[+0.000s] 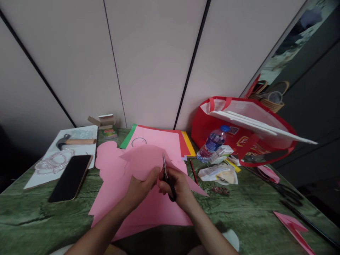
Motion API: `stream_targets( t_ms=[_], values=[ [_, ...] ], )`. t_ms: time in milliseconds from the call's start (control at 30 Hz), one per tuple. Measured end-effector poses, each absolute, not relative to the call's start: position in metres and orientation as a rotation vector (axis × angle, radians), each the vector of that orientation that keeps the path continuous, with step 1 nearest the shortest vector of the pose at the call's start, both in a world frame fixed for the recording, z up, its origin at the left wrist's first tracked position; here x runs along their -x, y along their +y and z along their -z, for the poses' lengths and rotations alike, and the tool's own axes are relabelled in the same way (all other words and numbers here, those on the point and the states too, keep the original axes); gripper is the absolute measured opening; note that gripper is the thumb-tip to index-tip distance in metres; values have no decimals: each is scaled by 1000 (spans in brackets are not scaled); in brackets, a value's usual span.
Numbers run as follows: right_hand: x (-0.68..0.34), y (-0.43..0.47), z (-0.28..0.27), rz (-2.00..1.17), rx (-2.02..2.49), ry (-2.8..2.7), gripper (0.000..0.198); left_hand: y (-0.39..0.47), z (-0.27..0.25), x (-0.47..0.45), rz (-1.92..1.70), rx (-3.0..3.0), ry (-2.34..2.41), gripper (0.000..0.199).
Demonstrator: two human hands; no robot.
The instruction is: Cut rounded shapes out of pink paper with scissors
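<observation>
My left hand [143, 186] is closed on a pink sheet of paper [146, 159] with a curved edge, its thumb on top near the cut. In my right hand [179, 186] is a pair of scissors [170, 186] with black handles, fingers through the loops. The blades point away from me and meet the paper's edge, and a strip of pink paper hangs to the right of them. Beneath both hands lie more pink sheets [148, 216]. A pink cut-out with rounded lobes [110, 159] rests at their left.
Left are a phone [71, 179], hammer [79, 141], beads [54, 162] and small open box [108, 131]. Right are a red pencil [193, 171], water bottle [212, 144], plastic packet [219, 174], red bag [202, 124] and larger black scissors [289, 194]. A wall stands behind.
</observation>
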State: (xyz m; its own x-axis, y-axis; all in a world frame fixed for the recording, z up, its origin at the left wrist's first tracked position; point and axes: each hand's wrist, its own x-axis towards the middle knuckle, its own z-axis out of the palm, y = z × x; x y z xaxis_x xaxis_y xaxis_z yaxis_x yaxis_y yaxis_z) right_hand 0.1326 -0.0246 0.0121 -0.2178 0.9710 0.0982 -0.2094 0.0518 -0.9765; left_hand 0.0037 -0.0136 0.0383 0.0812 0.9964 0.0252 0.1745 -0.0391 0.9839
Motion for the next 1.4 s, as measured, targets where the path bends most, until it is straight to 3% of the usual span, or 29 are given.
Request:
stream_targets(
  t_ms=[333,700,1400],
  values=[
    [-133,-24,-12,-1420,888,-1274,33,-10,-31,-1,-1100,-1356,1292,34],
    [-135,-24,-22,-1380,868,-1353,35,-13,-37,0,-1102,-1368,1291,16],
    [-137,-24,-13,-1414,852,-1338,30,-15,-42,-5,-1114,-1374,1209,16]
  ],
)
